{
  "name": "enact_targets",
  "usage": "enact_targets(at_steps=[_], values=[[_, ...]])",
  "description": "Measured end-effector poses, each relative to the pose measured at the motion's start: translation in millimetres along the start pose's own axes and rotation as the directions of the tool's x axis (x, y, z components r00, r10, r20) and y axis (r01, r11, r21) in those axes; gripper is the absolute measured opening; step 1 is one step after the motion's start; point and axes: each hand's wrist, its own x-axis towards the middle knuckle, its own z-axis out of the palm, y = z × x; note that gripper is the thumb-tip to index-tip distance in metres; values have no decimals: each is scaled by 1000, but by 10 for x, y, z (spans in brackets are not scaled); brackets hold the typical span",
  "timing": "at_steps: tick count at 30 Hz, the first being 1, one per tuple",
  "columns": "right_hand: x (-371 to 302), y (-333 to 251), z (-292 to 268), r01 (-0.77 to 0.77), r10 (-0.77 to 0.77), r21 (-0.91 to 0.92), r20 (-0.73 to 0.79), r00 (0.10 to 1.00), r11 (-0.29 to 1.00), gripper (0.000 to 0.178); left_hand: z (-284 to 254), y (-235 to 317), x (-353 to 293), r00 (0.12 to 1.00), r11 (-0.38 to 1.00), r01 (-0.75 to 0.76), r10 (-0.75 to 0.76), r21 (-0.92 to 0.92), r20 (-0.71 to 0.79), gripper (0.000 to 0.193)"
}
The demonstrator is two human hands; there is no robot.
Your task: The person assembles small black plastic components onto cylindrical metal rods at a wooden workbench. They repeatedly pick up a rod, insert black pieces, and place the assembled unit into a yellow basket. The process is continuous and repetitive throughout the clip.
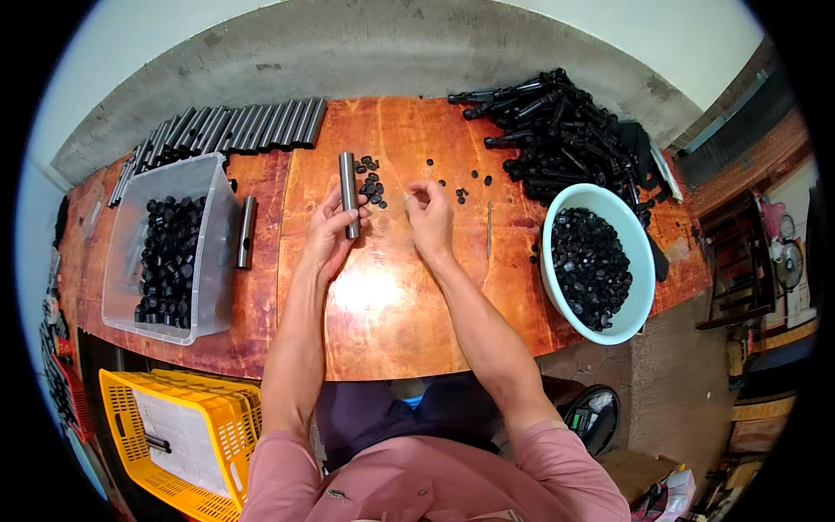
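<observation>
My left hand [325, 237] is wrapped round a grey metal tube [348, 183], held nearly upright over the middle of the wooden table. To its right, my right hand [430, 222] has its fingers curled into a pinch, apart from the tube. Whatever is between those fingertips, if anything, is too small to make out. Just beyond the tube lies a loose cluster of small black caps [372, 187]. A few more black pieces [461, 197] are scattered right of my right hand, near a thin metal rod [489, 228].
A clear plastic bin [222, 252] of black caps stands left, beside a single slotted tube [247, 233]. Metal tubes [278, 124] line the back left. Black tubular parts [557, 139] are heaped at back right, behind a pale blue basin [642, 287]. A yellow crate [174, 496] sits below.
</observation>
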Motion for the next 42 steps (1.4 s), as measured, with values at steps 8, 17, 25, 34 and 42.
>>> enact_targets(at_steps=[8,17,25,34,42], values=[[1180,-102,-560,134,-286,-836,-29,958,533,26,-94,-13,48,1000,987,-8,3,-158,-30,37],[1659,100,-785,87,55,-926,115,992,368,27,-37,-5,57,999,977,48,-44,-209,25,34],[693,-766,-452,595,-674,-533,61,736,602,24,-75,-34,6,998,963,60,-58,-264,14,22],[139,-1126,-316,-84,3,208,365,931,974,22,96,24,-128,982,992,116,-108,-45,152,30],[112,-961,-104,-139,55,159,444,894,977,24,98,24,-116,971,980,129,-155,150,179,52]])
